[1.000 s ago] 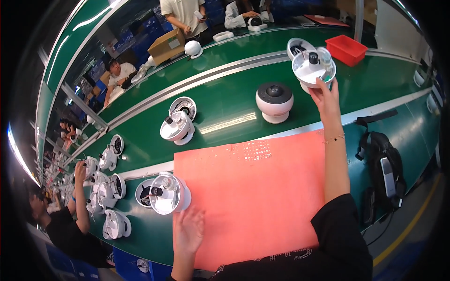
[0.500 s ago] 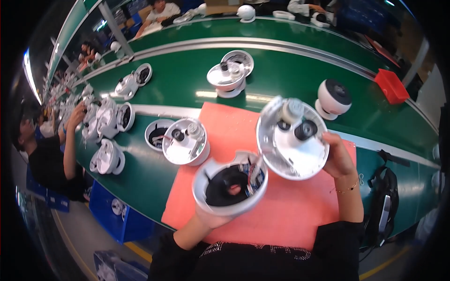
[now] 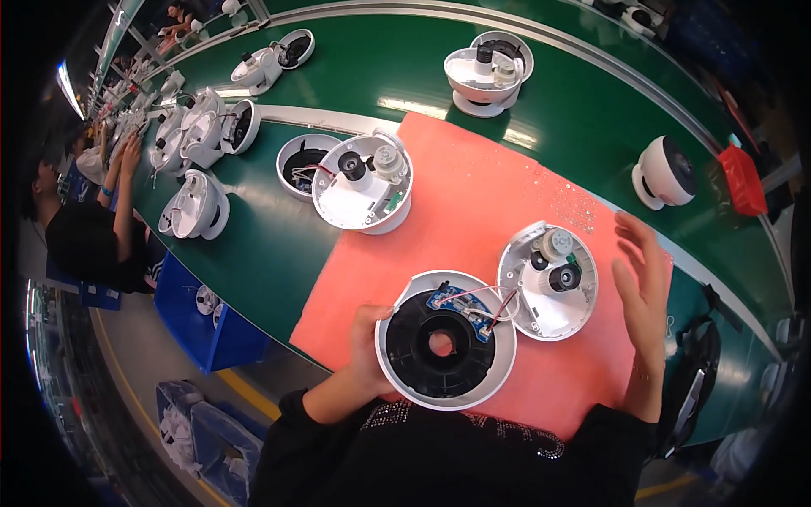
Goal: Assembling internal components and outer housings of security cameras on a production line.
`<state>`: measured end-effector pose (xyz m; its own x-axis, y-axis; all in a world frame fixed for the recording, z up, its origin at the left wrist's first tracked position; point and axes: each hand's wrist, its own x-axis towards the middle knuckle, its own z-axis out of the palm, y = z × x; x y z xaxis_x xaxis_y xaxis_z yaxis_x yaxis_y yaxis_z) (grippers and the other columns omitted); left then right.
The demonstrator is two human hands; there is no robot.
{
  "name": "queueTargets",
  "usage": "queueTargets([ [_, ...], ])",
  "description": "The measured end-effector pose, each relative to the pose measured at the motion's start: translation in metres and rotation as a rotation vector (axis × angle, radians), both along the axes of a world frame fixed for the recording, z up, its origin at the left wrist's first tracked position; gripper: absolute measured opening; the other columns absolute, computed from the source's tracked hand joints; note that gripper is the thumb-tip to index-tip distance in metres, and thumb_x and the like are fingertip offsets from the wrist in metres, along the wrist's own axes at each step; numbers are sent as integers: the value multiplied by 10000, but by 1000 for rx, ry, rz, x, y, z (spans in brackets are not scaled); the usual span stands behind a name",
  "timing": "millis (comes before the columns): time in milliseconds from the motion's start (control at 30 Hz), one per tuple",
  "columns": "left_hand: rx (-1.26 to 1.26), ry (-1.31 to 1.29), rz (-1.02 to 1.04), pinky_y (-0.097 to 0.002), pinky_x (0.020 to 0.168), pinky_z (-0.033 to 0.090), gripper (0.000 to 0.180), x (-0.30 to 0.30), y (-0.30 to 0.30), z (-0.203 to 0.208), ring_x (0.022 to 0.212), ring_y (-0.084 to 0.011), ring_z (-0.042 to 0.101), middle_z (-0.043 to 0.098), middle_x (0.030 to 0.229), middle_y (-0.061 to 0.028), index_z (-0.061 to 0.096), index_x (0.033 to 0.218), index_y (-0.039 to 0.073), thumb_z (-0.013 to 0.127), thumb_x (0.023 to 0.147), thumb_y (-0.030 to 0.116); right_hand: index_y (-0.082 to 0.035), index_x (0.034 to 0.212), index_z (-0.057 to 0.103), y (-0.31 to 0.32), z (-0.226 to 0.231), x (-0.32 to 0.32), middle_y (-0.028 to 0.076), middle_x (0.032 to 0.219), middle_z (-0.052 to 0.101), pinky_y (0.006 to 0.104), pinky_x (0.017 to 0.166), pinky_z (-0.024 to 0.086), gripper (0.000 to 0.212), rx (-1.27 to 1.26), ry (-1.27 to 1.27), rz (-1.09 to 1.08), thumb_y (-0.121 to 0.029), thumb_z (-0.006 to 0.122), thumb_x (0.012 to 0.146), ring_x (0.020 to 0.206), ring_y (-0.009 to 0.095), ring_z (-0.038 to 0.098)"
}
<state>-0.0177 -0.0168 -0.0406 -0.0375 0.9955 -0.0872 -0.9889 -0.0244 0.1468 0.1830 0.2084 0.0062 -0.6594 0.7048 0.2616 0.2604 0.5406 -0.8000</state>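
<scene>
This looks like a factory assembly line: a long, glossy green surface (image 3: 372,72) carries many matching white, rounded plastic housings (image 3: 359,209), opened up, with a black-clothed co-worker (image 3: 89,245) alongside, a blue plastic bin (image 3: 236,338) and a yellow floor stripe (image 3: 247,394).

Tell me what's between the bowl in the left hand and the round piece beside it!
Thin wires run between the white bowl and the round white piece; the head view shows.

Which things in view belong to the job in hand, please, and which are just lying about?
Likely in the job: shell, in the left hand; lens half, wired to it; mat.
Seemingly lying about: black bag, red bin, blue crate.
</scene>
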Motion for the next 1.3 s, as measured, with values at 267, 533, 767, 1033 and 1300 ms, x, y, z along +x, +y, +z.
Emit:
queueTargets([
  [267,-146,653,-176,-452,1036,272,868,24,10,62,1271,-319,318,239,1412,-169,-45,1421,137,397,833,598,-82,1054,622,-107,54,-16,36,786,569,198,539,473,336,824,-45,320,-113,566,724,713,133,601],
  [533,125,1726,-19,-523,1070,90,432,-3,41,24,1304,-422,162,277,1334,-204,448,1284,79,426,892,260,13,1162,500,-34,51,32,157,1075,577,363,844,451,500,-212,-38,522,22,622,678,958,308,572],
  [767,331,2203,95,-602,1013,201,512,4,66,31,1246,-582,122,130,1438,-244,548,1188,122,629,682,104,17,1304,334,-21,29,26,131,1227,463,333,968,366,581,-861,158,474,24,593,784,1164,207,447],
  [1033,312,2499,193,-515,963,344,230,-5,69,36,1254,-555,175,146,1434,-249,639,898,39,583,675,44,-23,1274,377,13,8,14,73,1008,595,234,671,510,429,-1009,82,326,-122,518,882,860,110,595],
  [1300,52,2015,160,-309,517,470,342,0,83,57,580,-259,632,605,603,-161,626,848,-22,702,732,291,-25,1269,373,14,18,14,91,1026,591,263,744,511,424,-926,24,341,-113,519,881,920,129,583],
])
